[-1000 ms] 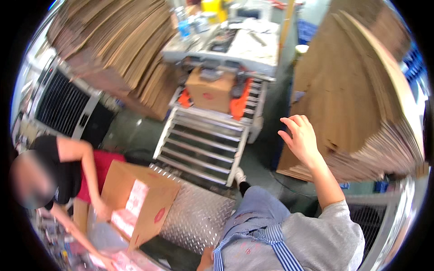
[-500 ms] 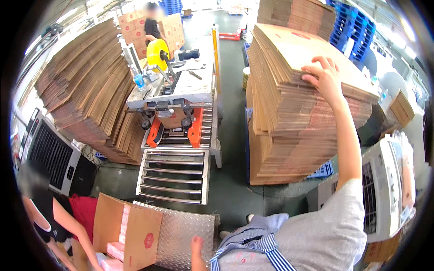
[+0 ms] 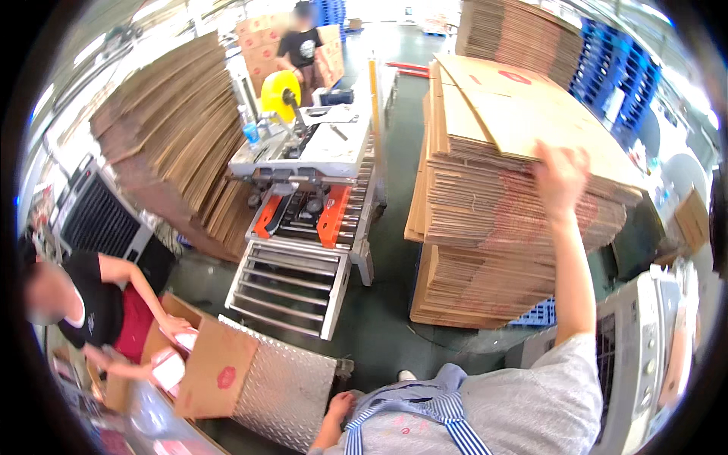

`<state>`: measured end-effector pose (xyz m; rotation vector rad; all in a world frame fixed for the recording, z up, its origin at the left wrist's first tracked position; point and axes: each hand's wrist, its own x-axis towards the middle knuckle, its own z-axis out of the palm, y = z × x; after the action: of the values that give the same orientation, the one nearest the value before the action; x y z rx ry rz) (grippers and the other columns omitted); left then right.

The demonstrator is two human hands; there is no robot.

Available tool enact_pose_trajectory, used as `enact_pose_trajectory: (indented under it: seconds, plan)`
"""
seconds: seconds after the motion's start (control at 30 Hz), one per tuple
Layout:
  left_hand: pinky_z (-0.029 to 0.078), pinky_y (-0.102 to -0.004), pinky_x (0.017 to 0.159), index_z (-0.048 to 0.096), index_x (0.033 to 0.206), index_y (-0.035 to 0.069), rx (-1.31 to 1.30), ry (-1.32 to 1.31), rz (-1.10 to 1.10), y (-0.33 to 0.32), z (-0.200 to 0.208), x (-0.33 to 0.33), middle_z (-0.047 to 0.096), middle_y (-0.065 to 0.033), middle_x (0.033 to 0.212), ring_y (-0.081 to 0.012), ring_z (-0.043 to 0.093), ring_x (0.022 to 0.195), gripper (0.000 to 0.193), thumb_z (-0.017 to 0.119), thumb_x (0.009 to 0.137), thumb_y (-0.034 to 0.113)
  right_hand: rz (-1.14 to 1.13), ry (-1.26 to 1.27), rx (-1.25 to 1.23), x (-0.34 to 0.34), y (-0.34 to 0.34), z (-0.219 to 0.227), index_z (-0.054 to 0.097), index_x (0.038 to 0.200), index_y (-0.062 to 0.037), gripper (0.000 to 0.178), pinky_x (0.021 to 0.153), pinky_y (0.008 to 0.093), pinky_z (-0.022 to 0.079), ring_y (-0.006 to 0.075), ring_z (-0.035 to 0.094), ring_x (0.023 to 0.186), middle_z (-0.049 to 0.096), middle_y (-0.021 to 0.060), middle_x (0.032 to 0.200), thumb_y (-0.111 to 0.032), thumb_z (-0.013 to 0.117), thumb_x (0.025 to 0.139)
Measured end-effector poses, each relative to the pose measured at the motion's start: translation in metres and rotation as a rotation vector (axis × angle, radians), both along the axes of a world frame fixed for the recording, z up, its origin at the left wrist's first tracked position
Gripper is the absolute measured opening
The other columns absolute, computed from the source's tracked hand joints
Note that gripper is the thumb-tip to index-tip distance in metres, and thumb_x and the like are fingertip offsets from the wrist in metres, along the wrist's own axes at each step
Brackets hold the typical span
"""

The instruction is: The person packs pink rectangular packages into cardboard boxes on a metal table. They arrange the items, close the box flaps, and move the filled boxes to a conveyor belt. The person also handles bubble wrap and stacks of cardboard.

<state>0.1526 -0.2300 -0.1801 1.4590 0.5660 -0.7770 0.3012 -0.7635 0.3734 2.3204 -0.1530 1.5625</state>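
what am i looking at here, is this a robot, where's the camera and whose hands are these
There is no robot: these are a person's bare hands. A wide fisheye camera on that person's head looks down, which is why straight edges bend near the rim. The right hand is at the near edge of the top cardboard sheet, which lies askew on a tall stack of flat cardboard; blur hides its exact grip. The left hand is low by the body, with nothing visible in it. Ahead are metal rollers leading to a machine. At left, a co-worker handles white packs at an open box.
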Motion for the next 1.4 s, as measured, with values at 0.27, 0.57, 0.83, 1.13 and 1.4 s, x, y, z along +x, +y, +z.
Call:
enact_pose_trajectory:
  seconds: [0.27,0.57,0.83,1.13,1.4]
  plan:
    - [0.047,-0.0245,0.061,0.053,0.118,0.002,0.025,-0.251,0.401,0.001,0.096,0.009,0.065,-0.0067,0.091,-0.0136,0.063,0.079,0.038,0.065,0.084,0.016,0.548,-0.453,-0.076,-0.125,0.010,0.040,0.061,0.092,-0.0082,0.015,0.094,0.0405,0.042,0.0231,0.058,0.096,0.064,0.0059,0.094,-0.016,0.065,0.080]
    - [0.016,-0.0474,0.112,0.037,0.136,0.001,1.098,-1.248,0.386,-0.020,0.308,0.075,0.045,-0.0177,0.133,-0.0385,0.043,0.123,0.087,0.082,0.065,0.021,1.312,-0.198,0.137,-0.070,0.112,0.040,0.053,0.084,-0.0113,0.018,0.089,0.0401,0.044,0.0185,0.052,0.084,0.056,0.0000,0.087,-0.029,0.053,0.088]
    - [0.037,-0.0408,0.088,0.060,0.074,0.014,1.763,-0.958,0.365,0.134,0.304,-0.048,0.058,-0.0015,0.077,-0.0231,0.056,0.083,0.020,0.074,0.068,0.028,0.992,0.304,1.040,0.070,0.272,-0.183,0.061,0.093,-0.0048,0.013,0.085,0.0381,0.044,0.0246,0.055,0.083,0.060,0.0054,0.089,-0.011,0.051,0.088]
    - [0.028,-0.0529,0.101,0.058,0.115,0.018,1.980,-0.604,0.303,0.190,0.282,-0.062,0.050,-0.0023,0.133,-0.0238,0.043,0.124,0.043,0.070,0.075,0.029,1.228,0.955,-0.214,0.024,0.551,-0.240,0.038,0.138,-0.0046,0.063,0.111,0.0538,0.016,0.0225,0.032,0.136,0.038,0.0095,0.145,-0.030,0.060,0.085]
    - [0.034,-0.0357,0.071,0.049,0.062,0.019,1.766,-1.022,0.337,0.200,0.268,-0.071,0.047,0.0057,0.066,-0.0145,0.047,0.065,0.031,0.062,0.077,0.043,1.045,1.003,-0.201,0.135,0.556,-0.240,0.048,0.131,-0.0088,0.060,0.102,0.0547,0.029,0.0294,0.047,0.123,0.051,0.0143,0.132,-0.032,0.067,0.080]
